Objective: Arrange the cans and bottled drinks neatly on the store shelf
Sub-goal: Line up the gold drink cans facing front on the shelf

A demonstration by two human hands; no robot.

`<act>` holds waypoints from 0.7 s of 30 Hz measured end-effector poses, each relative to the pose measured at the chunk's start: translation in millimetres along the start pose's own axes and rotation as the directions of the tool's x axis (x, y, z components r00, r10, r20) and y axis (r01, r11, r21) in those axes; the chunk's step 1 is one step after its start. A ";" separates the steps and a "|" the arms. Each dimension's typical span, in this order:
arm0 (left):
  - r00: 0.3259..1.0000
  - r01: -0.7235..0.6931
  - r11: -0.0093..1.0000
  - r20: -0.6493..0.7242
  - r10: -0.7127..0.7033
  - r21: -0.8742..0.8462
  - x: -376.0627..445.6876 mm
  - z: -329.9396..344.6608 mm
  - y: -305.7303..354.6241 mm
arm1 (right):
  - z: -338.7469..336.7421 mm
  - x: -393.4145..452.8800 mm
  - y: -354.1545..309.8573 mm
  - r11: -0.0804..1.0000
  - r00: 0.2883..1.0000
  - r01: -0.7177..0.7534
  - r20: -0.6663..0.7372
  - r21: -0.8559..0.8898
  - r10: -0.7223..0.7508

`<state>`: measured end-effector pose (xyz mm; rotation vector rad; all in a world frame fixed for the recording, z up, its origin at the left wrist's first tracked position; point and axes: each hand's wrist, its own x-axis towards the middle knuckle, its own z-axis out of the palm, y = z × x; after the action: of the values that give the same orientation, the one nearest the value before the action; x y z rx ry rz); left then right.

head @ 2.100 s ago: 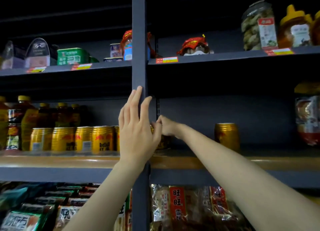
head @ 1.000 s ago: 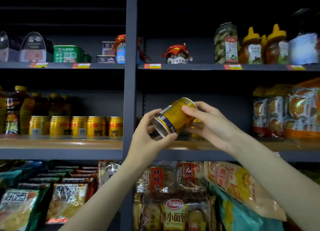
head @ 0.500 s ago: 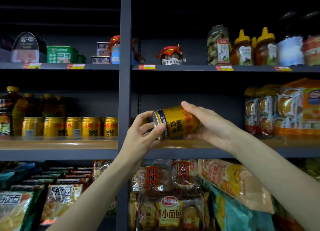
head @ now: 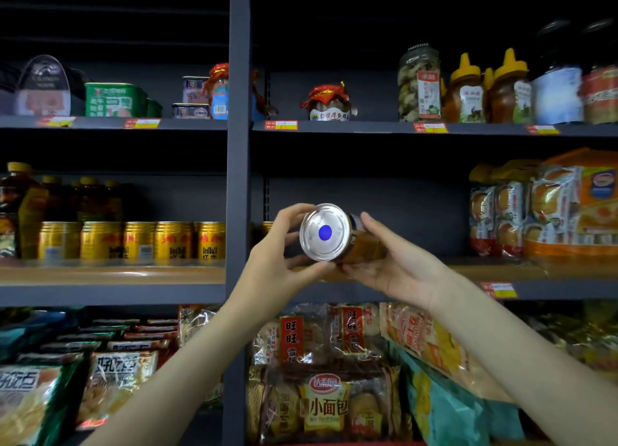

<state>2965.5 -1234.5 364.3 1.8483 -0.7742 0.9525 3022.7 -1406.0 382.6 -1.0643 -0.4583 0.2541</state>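
A gold drink can (head: 334, 236) lies on its side in front of the middle shelf, its silver base with a blue dot turned toward me. My left hand (head: 277, 265) grips the base rim with curled fingers and thumb. My right hand (head: 394, 265) cups the can's body from the right and below. A row of several gold cans (head: 133, 241) stands upright on the middle left shelf (head: 110, 275), with dark bottles (head: 67, 198) behind them. One more gold can (head: 267, 226) peeks out behind my left hand.
A dark upright post (head: 239, 144) splits the shelving. Jars and honey bottles (head: 485, 87) stand on the top right shelf, tins (head: 113, 99) on the top left. Bagged cakes (head: 551, 208) fill the middle right. Snack bags (head: 321, 378) crowd the bottom shelf.
Both hands took a gold can from the middle right shelf, drew it toward me and turned it until its silver base faces the camera.
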 end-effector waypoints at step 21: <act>0.966 0.219 0.918 -0.055 -0.251 -0.330 6.5 -1.4 -16.5 | -0.2 -9.5 -13.2 0.570 0.747 0.657 0.326 -0.494 -0.579</act>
<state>2981.7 -1227.4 363.3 1.5562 -0.5914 0.7081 3014.2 -1416.3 392.0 -1.4152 -1.0529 -0.5035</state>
